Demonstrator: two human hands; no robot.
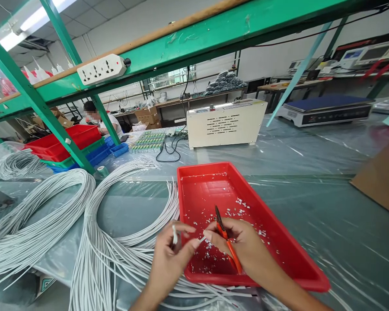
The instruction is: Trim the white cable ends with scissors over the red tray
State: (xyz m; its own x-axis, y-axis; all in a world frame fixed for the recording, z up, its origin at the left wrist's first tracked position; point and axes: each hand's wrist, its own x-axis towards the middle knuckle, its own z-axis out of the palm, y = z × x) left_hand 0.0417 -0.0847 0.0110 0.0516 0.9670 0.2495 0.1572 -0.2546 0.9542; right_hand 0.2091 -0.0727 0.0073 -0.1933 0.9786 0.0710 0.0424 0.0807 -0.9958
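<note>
Scissors (pixel 224 233) with orange handles, in the head view, lie within the right hand (pixel 240 244), blades pointing up over the red tray (pixel 207 188); that grip is closed around them, thumb and forefinger also at a short white wire end (pixel 202 238). The left hand (pixel 171 248) has its grip pinched on that same wire end. White scraps (pixel 243 203) dot the tray; looped cables (pixel 92 220) lie on the desk (pixel 311 203)

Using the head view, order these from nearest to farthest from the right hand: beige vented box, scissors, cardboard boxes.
1. Scissors: held in the right hand.
2. Beige vented box: beyond the red tray.
3. Cardboard boxes: background, farther left.
</note>
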